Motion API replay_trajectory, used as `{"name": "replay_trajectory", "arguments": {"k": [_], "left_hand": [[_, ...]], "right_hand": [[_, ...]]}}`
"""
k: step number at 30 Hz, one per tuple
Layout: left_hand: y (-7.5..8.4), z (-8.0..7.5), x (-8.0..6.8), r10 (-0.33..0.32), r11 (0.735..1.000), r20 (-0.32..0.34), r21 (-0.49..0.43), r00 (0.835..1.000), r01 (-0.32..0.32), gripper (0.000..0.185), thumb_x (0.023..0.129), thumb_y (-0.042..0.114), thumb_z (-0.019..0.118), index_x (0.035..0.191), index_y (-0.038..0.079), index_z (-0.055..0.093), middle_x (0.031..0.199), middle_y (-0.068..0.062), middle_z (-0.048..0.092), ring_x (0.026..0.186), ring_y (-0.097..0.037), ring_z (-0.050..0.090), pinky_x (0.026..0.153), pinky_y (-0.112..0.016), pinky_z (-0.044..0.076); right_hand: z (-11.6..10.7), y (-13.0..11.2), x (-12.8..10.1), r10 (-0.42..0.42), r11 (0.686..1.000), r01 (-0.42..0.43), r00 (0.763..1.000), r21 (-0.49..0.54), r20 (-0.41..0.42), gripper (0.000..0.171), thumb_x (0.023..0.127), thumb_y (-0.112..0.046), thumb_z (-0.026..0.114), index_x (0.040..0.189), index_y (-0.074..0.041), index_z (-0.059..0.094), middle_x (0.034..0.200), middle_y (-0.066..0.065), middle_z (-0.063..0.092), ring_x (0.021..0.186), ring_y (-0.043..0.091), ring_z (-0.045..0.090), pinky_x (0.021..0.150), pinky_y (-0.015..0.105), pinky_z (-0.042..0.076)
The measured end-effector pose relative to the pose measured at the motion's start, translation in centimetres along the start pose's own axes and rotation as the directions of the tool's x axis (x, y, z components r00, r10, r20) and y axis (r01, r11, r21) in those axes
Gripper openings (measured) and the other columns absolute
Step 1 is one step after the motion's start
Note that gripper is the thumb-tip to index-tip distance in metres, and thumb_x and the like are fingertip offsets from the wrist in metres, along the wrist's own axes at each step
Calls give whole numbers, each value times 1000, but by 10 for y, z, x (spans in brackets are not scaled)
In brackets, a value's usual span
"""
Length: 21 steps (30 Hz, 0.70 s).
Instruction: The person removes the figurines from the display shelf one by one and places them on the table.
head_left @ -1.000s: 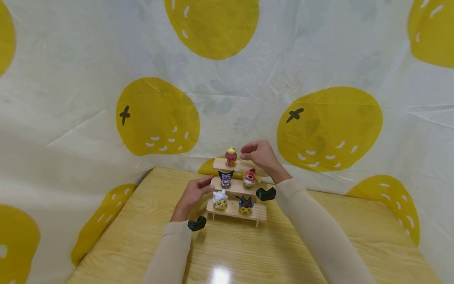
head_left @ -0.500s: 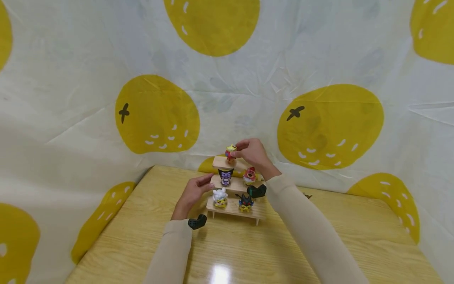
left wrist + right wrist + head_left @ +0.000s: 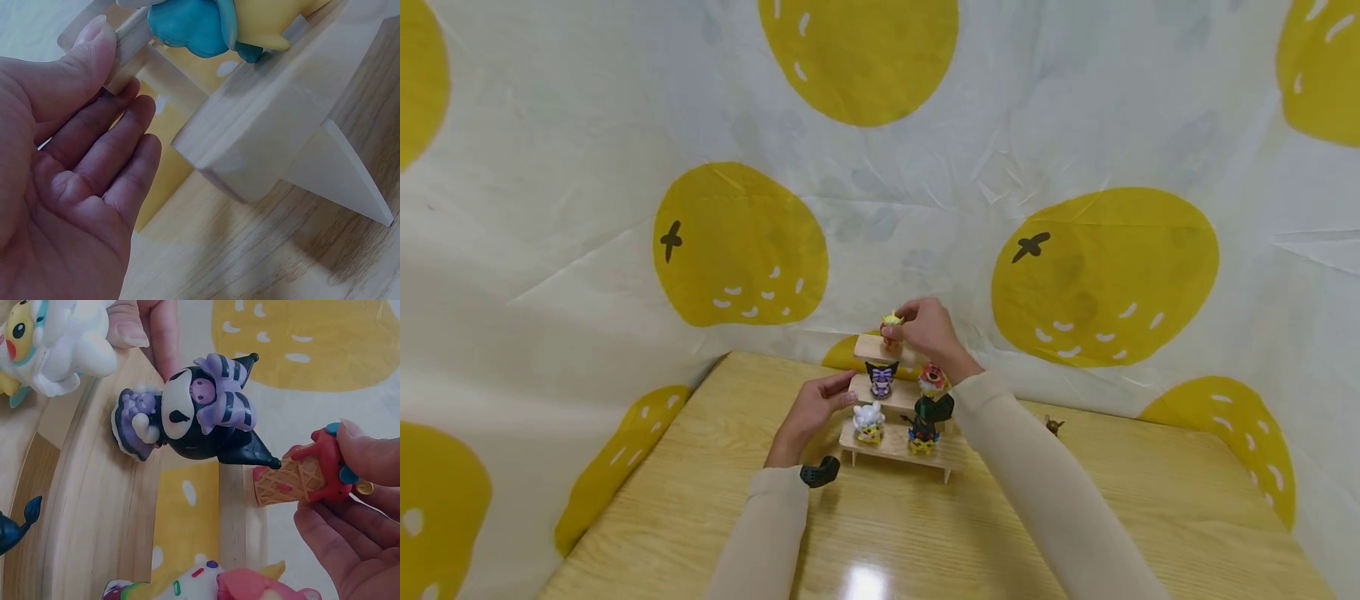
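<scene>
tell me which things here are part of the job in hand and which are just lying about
In hand:
- right hand pinching the top-step figure
- left hand touching the wooden step stand

Lying about:
- purple figure
- white figure
- small brown thing on the table

The stepped shelf (image 3: pixel 895 392) is of pale, unpainted wood with a matt, smooth finish and a fine grain, and the surface (image 3: pixel 925 533) under it is yellowish wood with a strong grain and a glossy coat that reflects a lamp. The small figures, such as the purple striped figure (image 3: pixel 200 412) and the red figure with a waffle cone base (image 3: pixel 306 478), look like smooth moulded plastic with a soft shine. The backdrop (image 3: pixel 1075 167) is thin white sheet with yellow prints, wrinkled and slightly glossy, and the sleeves (image 3: pixel 1045 492) are matt beige cloth.
</scene>
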<state>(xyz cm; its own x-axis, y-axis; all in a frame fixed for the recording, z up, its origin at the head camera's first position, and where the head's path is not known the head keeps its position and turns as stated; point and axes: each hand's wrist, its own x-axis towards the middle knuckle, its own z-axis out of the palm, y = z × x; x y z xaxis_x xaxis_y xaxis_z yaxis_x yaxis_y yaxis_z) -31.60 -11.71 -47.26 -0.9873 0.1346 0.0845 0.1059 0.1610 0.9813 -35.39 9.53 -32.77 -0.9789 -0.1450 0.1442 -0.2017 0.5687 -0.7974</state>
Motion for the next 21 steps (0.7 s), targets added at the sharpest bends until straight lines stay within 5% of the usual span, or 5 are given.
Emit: {"name": "replay_trajectory", "arguments": {"k": [21], "left_hand": [[-3,0,0,-9,1000,-1,6,1000,9,48,101,11,68,148,4,58,150,-20,59,138,-37,59,114,-49,51]], "right_hand": [[-11,7,-1,79,991,-70,994,110,-79,35,92,-14,79,124,0,74,124,18,75,114,34,67,99,47,58]]}}
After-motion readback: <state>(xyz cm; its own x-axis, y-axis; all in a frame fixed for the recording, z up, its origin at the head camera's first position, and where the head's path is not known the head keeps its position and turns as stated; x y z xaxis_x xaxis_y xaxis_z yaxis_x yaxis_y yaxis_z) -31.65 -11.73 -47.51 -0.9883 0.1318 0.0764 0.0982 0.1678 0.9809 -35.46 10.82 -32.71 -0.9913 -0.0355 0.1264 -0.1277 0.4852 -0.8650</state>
